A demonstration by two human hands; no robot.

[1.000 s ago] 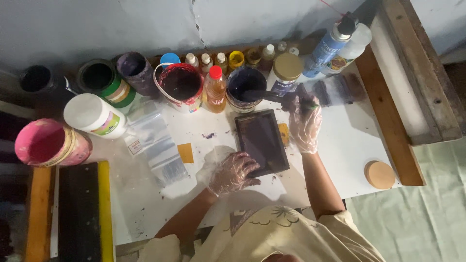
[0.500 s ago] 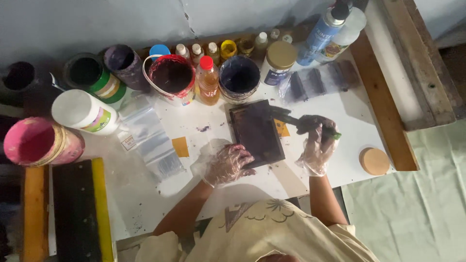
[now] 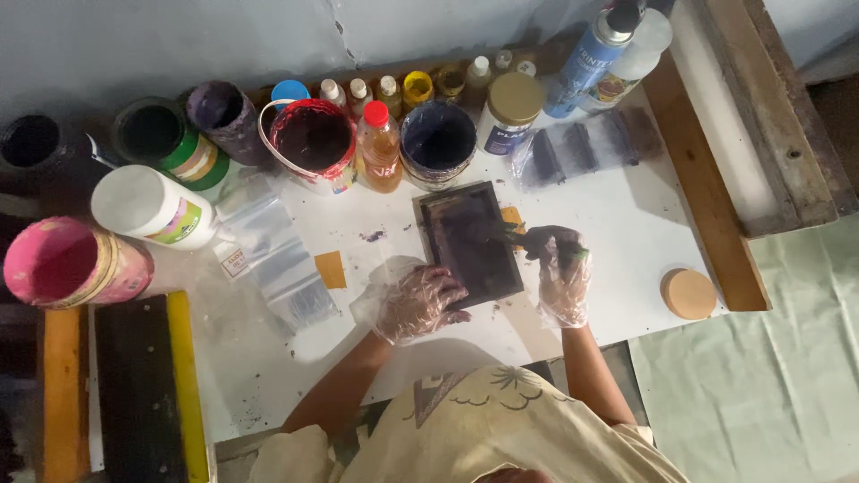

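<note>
A small dark rectangular frame (image 3: pixel 470 241), stained purple, lies on the white table (image 3: pixel 626 241). My left hand (image 3: pixel 419 302), in a clear plastic glove, presses on the frame's lower left corner. My right hand (image 3: pixel 562 275), also gloved and smeared with dark ink, grips a thin tool with a green handle (image 3: pixel 528 238); its tip rests on the frame's right edge. An orange paper piece (image 3: pixel 513 216) peeks out beside the frame.
Several open ink tubs stand along the back: a red-rimmed one (image 3: pixel 313 139), a dark blue one (image 3: pixel 437 139), a pink one (image 3: pixel 61 264). An orange bottle (image 3: pixel 379 148), a white jar (image 3: pixel 148 207), a spray can (image 3: pixel 591 55), clear bags (image 3: pixel 277 259), a round wooden lid (image 3: pixel 688 293), and a yellow-edged squeegee (image 3: pixel 148 385) lie around.
My right hand came back from the blue tub at the rear and down to the frame's right side, bringing the tool onto the frame. My left hand stayed on the frame's corner.
</note>
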